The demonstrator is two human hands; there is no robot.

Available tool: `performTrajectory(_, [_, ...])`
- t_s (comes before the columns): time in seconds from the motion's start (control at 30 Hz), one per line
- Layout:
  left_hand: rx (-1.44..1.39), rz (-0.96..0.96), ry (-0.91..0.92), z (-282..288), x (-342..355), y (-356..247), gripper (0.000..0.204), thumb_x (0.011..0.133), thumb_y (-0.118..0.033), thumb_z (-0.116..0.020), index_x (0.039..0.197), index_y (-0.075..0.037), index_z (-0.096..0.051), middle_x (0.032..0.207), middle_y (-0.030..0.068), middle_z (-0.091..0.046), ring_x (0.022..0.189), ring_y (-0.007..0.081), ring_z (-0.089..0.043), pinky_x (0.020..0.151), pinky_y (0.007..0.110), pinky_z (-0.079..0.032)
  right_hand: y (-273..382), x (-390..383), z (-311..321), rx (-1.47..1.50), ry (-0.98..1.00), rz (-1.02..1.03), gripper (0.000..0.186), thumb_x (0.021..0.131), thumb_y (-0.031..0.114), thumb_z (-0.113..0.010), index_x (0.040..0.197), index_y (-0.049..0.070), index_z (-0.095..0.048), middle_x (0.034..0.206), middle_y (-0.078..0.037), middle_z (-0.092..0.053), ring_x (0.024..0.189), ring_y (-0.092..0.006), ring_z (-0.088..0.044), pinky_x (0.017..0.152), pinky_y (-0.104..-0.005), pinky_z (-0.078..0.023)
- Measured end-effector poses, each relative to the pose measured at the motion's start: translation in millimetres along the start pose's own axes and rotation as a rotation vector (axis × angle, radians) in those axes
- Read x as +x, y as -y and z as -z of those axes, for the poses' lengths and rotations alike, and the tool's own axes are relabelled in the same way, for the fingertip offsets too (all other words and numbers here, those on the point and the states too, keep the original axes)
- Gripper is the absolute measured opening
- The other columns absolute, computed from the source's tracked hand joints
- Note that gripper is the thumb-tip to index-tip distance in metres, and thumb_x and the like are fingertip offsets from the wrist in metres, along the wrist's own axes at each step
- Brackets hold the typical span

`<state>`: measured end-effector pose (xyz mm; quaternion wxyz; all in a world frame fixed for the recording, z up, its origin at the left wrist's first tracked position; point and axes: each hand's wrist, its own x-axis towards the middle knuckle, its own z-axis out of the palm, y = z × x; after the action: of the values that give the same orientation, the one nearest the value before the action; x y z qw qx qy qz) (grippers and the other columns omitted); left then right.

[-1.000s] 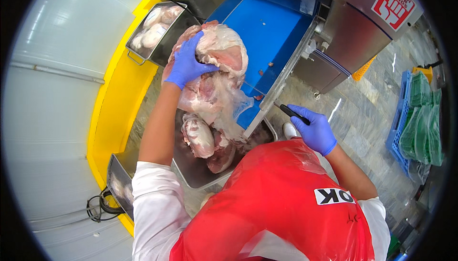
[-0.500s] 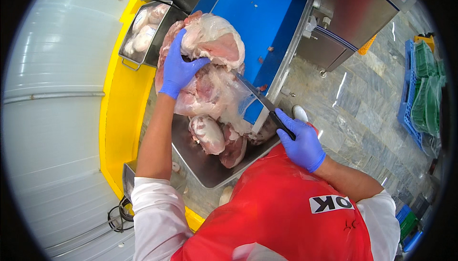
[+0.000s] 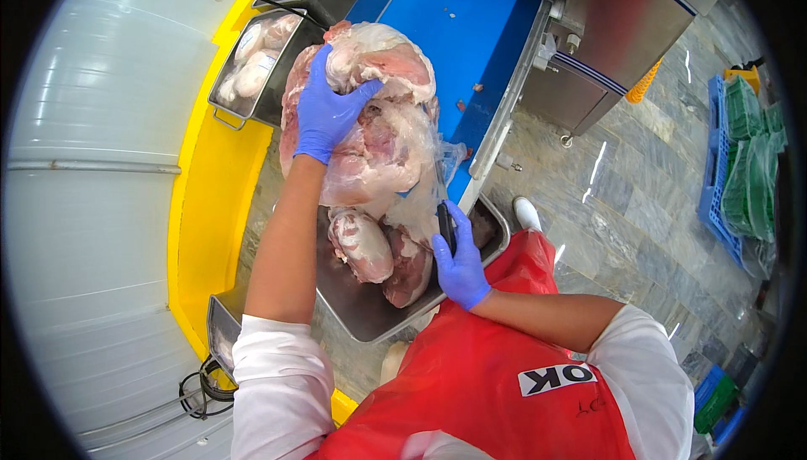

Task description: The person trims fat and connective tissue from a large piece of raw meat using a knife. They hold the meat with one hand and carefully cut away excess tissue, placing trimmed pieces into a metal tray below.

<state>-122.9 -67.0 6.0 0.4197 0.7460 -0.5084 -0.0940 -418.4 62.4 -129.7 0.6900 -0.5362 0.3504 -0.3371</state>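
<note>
A large piece of raw meat (image 3: 382, 153) with pale fat and skin lies at the near end of a blue conveyor belt (image 3: 466, 35). My left hand (image 3: 328, 115), in a blue glove, grips its upper left part, fingers on the far side and thumb toward the middle. My right hand (image 3: 461, 267), also gloved, is closed round the black handle of a knife (image 3: 445, 229). Most of the blade is hidden by the meat's loose, translucent membrane (image 3: 416, 208). Below, smaller meat pieces (image 3: 361, 245) lie in a metal tub (image 3: 366, 321).
A metal bin (image 3: 244, 107) with wrapped meat stands on the yellow ledge (image 3: 193, 208) at the left. The belt's metal side rail (image 3: 504, 115) and a steel cabinet (image 3: 588, 48) are to the right. Green crates (image 3: 744, 166) stand at the far right.
My right hand has come left and nearer with the knife, whose handle now points more upright. My left hand stays on the meat, which has shifted slightly right.
</note>
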Motion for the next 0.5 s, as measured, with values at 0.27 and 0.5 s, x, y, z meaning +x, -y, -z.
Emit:
performTrajectory(0.27, [0.056,-0.016,-0.052,0.6,-6.5,0.4,0.105,0.081,-0.038,-0.099,0.162,0.001,-0.045,0.151,0.0223,-0.065,0.139,0.0357,-0.064,0.119,0.045,-0.050,-15.1,11.9,-70.6,0.187,-0.092,0.002,0.071,0.112,0.013,-0.060,0.172,0.002,-0.024,0.165,-0.025,-0.045,0.153,-0.0345,-0.046,0.125,-0.0446,-0.039])
performTrajectory(0.5, [0.485,-0.484,0.058,-6.0,-69.2,-25.3,0.083,0.085,-0.025,-0.089,0.156,-0.002,-0.052,0.138,0.0220,-0.061,0.134,0.0434,-0.055,0.117,0.051,-0.044,78.0,48.6,28.4,0.319,0.046,-0.452,0.065,0.111,0.020,-0.065,0.169,0.010,-0.040,0.122,-0.012,-0.070,0.094,-0.0179,-0.067,0.083,-0.0351,-0.057])
